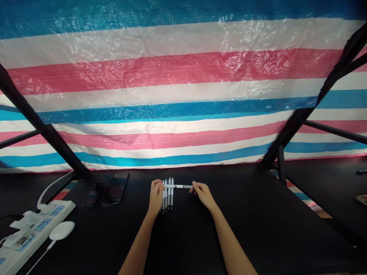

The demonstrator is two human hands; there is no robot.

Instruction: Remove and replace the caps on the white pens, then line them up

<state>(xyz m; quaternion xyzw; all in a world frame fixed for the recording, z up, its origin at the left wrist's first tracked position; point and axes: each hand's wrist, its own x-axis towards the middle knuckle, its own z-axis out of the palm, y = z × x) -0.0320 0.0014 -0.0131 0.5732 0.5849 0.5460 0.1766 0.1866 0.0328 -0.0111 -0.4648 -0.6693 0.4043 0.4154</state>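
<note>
Several white and grey pens (169, 194) lie side by side on the black table, pointing away from me. Across their upper part, a white and grey pen (180, 186) is held sideways. My left hand (156, 193) is closed at its left end, beside the row, and covers part of the leftmost pens. The fingers of my right hand (202, 191) pinch its grey right end. Whether the held pen touches the row beneath is unclear.
At the left stand a white power strip (43, 221) with plugs and cables, and a round white device (62, 230). A dark, partly blurred object (104, 190) lies behind them. Black metal bars (298, 122) rise at both sides before a striped sheet (172, 68).
</note>
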